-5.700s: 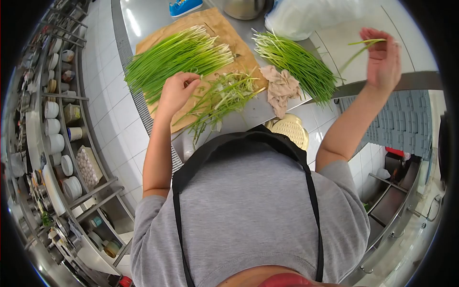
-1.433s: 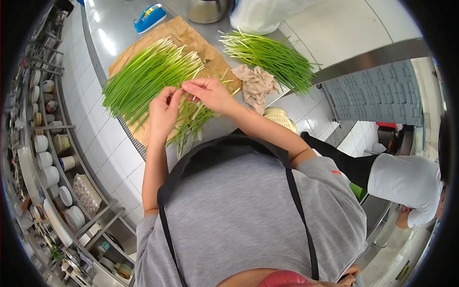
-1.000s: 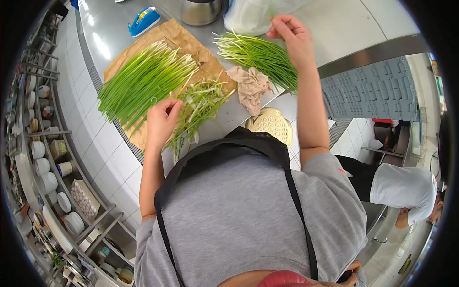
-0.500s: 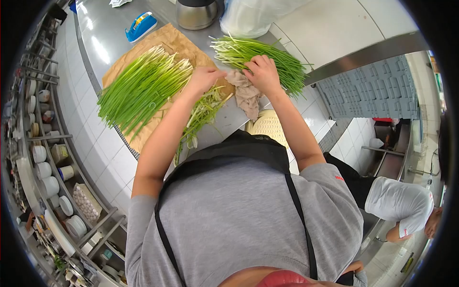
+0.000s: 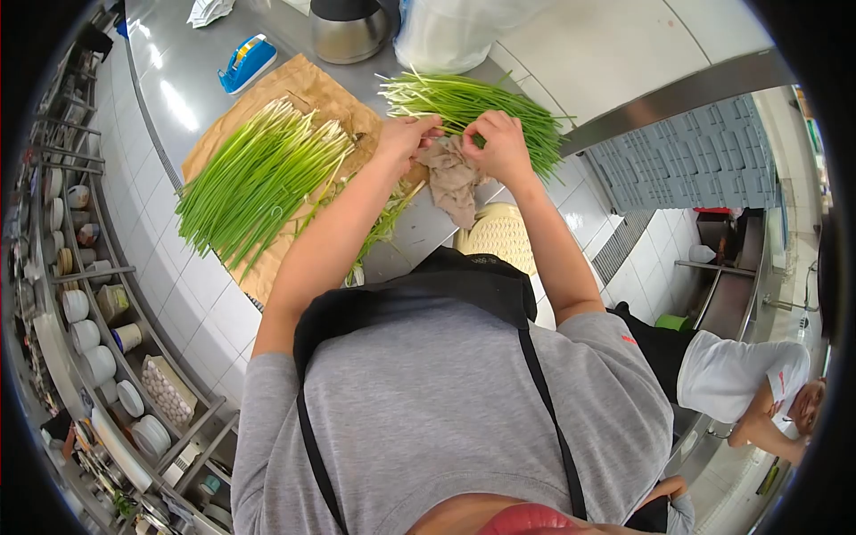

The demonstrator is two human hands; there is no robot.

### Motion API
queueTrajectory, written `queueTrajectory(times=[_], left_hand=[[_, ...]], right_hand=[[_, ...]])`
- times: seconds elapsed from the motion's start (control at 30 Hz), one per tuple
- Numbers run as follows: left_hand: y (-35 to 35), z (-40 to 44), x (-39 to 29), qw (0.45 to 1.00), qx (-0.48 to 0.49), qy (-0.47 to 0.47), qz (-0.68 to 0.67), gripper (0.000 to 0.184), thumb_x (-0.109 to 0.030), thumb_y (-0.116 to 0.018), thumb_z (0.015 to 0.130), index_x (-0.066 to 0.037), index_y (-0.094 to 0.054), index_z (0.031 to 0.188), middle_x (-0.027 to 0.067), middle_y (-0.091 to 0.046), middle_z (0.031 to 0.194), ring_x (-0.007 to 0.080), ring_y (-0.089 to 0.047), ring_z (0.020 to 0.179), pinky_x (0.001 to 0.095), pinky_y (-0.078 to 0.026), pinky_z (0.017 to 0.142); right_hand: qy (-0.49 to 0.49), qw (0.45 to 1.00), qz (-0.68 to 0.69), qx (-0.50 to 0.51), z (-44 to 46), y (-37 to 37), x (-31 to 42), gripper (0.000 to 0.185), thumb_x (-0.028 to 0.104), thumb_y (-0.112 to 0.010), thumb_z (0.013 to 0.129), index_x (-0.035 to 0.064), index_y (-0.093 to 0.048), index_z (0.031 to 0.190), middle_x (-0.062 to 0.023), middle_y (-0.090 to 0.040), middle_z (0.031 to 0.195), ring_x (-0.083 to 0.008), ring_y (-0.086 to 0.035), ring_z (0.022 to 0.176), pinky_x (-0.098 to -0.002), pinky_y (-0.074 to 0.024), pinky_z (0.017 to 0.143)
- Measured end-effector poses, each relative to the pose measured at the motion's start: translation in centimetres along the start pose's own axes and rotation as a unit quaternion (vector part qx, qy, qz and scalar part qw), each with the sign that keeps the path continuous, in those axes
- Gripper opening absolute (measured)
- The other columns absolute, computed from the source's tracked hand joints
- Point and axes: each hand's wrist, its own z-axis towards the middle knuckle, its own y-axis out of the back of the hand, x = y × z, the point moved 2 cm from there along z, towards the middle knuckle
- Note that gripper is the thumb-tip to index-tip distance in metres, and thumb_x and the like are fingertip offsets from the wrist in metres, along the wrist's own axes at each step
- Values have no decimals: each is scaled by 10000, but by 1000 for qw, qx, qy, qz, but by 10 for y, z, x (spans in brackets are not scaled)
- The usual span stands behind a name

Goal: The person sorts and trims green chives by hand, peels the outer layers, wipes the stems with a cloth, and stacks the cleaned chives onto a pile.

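Steel surface (image 5: 294, 36) bearing brown paper (image 5: 310, 85), presumably spread to keep stalks clean. On the paper: larger chive bundle (image 5: 259, 178), aligned, green, pale-ended. Right of the paper: smaller chive bundle (image 5: 481, 96), apparently separated against mixing, similarly coloured; left hand (image 5: 407, 141) and right hand (image 5: 499, 147), fingers curled, grip contents indiscernible.

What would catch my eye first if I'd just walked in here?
Probably the big bunch of long green stalks, fanned across brown paper on the left of the metal table. Next, the left hand and right hand, close together by a smaller bunch and a crumpled beige cloth. A bright blue tape dispenser stands out beyond the paper.
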Motion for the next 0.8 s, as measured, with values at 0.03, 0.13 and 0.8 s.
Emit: queueTrajectory(times=[0.03,0.13,0.8], left_hand=[[1,-1,-1,1000,-2,-5,-1,176,-192,-638,785,-33,-592,844,40,-626,780,33,-421,482,161,-234,361],[10,-5,-8,1000,-2,-7,-19,182,-195,-640,784,-34,-590,852,35,-622,769,29,-412,489,156,-237,364],[24,-41,-47,991,-14,-126,-47,211,-228,-671,759,-47,-616,853,-3,-603,752,21,-456,561,160,-303,439]], right_hand=[[-10,1000,5,12,-1,3,-3,94,140,-651,612,122,-570,654,-7,-509,722,-196,-508,766,-332,-359,668],[-21,1000,21,9,-5,9,-12,97,132,-651,604,124,-567,653,-6,-507,719,-200,-506,768,-336,-354,670],[-275,824,466,170,36,0,12,116,127,-629,754,26,-633,812,-6,-581,729,-84,-522,693,-218,-402,639]])
